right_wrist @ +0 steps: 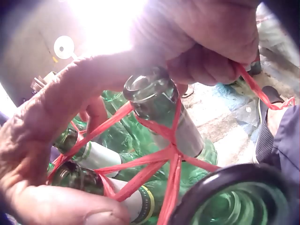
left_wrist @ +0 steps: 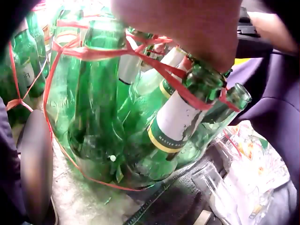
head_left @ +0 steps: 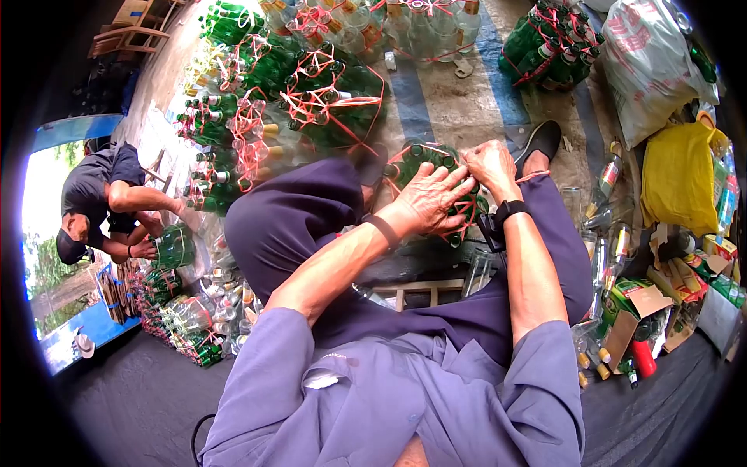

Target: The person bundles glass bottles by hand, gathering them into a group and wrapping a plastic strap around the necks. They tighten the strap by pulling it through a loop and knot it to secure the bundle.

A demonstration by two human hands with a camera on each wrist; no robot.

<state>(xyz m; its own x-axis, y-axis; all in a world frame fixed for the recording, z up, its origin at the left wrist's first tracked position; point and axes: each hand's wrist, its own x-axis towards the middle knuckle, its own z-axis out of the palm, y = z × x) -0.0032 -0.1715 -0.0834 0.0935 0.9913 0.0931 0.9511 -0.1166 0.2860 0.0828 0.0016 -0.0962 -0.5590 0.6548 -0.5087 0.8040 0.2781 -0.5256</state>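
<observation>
Between my knees stands a bundle of green glass bottles [head_left: 420,159], their necks laced together with red plastic string [right_wrist: 140,164]. My left hand [head_left: 432,198] lies spread over the bottle tops. In the right wrist view, its thumb [right_wrist: 70,204] and forefinger stretch around several necks. My right hand [head_left: 492,165] is at the bundle's far right side, fingers curled, gripping the red string beside a bottle mouth [right_wrist: 150,86]. From that fist the string runs taut toward my right ankle. Through the left wrist view, white-labelled bottles [left_wrist: 171,119] lean outward within the string.
Tied bottle bundles [head_left: 331,101] crowd the far left, and another bundle [head_left: 552,47] stands far right. A yellow sack [head_left: 681,175], a white plastic bag [head_left: 650,70] and cardboard boxes [head_left: 634,303] line the right. Another person [head_left: 117,187] crouches at left, handling bottles.
</observation>
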